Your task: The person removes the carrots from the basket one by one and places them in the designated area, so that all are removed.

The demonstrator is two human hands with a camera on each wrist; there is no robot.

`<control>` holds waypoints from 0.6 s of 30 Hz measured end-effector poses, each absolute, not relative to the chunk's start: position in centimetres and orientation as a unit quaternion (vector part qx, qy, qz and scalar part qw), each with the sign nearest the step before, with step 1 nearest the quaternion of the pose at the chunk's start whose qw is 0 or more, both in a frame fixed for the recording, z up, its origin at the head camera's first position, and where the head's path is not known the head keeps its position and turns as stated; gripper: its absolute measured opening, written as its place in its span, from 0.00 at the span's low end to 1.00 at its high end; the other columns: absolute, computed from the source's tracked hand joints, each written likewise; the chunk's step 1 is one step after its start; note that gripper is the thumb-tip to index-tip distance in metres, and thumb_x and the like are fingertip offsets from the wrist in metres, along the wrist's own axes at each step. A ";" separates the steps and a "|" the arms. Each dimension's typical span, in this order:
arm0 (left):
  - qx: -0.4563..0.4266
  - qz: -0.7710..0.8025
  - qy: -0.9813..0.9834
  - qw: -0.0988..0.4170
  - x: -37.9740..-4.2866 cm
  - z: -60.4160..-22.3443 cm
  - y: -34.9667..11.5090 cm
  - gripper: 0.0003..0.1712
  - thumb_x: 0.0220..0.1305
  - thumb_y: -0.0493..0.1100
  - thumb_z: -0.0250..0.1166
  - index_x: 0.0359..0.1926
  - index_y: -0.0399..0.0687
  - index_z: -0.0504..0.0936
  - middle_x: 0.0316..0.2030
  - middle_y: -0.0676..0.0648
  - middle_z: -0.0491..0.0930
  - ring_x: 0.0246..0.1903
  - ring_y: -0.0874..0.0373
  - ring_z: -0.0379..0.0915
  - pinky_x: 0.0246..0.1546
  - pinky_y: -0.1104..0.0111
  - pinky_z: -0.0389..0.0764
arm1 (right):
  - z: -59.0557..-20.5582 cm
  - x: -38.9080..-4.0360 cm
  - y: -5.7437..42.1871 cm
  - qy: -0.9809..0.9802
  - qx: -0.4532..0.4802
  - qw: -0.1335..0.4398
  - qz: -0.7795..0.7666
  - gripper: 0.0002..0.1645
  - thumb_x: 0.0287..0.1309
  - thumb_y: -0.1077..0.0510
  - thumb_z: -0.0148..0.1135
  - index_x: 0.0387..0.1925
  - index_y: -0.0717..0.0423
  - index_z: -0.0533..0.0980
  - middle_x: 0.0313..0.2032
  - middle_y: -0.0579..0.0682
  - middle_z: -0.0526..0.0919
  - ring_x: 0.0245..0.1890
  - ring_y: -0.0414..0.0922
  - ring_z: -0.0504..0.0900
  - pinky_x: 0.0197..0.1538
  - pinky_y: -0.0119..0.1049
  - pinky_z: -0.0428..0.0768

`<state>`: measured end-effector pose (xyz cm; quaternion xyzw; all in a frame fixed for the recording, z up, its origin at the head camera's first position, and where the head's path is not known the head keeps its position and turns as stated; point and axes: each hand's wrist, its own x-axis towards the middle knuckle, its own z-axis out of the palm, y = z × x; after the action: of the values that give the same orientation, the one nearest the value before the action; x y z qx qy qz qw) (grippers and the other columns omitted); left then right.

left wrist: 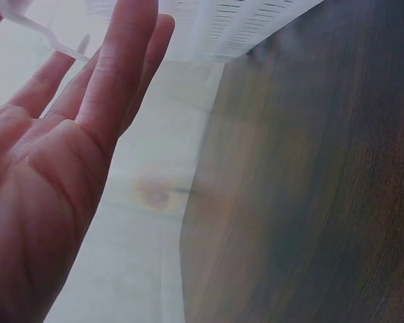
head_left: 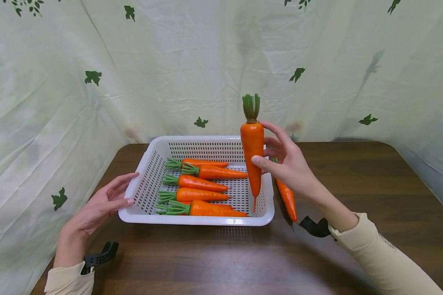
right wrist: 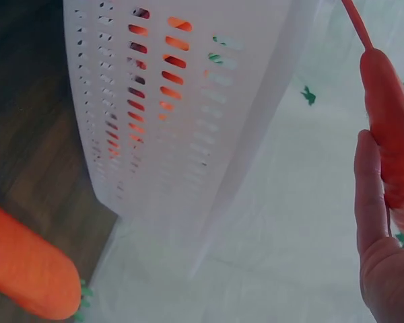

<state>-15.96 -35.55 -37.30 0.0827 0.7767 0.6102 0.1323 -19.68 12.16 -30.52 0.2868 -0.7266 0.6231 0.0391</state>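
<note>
My right hand (head_left: 286, 162) holds a large orange carrot (head_left: 252, 143) upright above the right end of a white plastic basket (head_left: 195, 220), green stalks up and thin root tip down. Its thumb lies across the front, and the other fingers are behind. Inside the basket several carrots (head_left: 203, 195) lie side by side, stalks to the left. My left hand (head_left: 99, 200) touches the basket's left rim with thumb and fingertips; in the left wrist view its fingers (left wrist: 118, 67) look mostly straight. Another carrot (head_left: 287, 200) rests on the table beside the basket, partly hidden by my right hand.
The dark wooden table (head_left: 192, 262) extends in front of the basket and to its right. A pale curtain (head_left: 184, 65) with green leaf prints hangs close behind the table and along the sides. Each wrist wears a black strap mount (head_left: 99, 255).
</note>
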 end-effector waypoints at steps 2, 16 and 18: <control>0.083 0.612 0.776 0.133 -16.0 -37.3 -35.6 0.37 0.69 0.34 0.59 0.75 0.55 0.57 0.65 0.49 0.66 0.55 0.59 0.74 0.47 0.57 0.81 | -30.6 -19.5 12.6 -0.733 0.279 0.040 0.620 0.43 0.62 0.64 0.65 0.73 0.37 0.58 0.56 0.53 0.76 0.44 0.52 0.83 0.38 0.48 0.85; 0.078 0.611 0.777 0.131 -16.0 -37.4 -35.6 0.37 0.69 0.35 0.60 0.75 0.55 0.57 0.65 0.48 0.65 0.55 0.59 0.74 0.48 0.58 0.81 | -31.2 -19.0 15.3 -0.750 0.244 0.040 0.613 0.41 0.63 0.64 0.64 0.73 0.40 0.58 0.55 0.56 0.76 0.43 0.51 0.83 0.37 0.45 0.85; 0.078 0.610 0.778 0.131 -16.0 -37.4 -35.6 0.37 0.69 0.35 0.60 0.75 0.55 0.58 0.65 0.49 0.65 0.55 0.59 0.74 0.48 0.58 0.81 | -31.3 -18.9 15.6 -0.752 0.241 0.040 0.612 0.41 0.63 0.63 0.64 0.72 0.40 0.59 0.55 0.56 0.75 0.42 0.51 0.83 0.37 0.45 0.85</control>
<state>-15.98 -35.61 -37.44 0.0777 0.7775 0.6101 0.1313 -18.93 15.64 -31.27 0.2407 -0.7519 0.6124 0.0399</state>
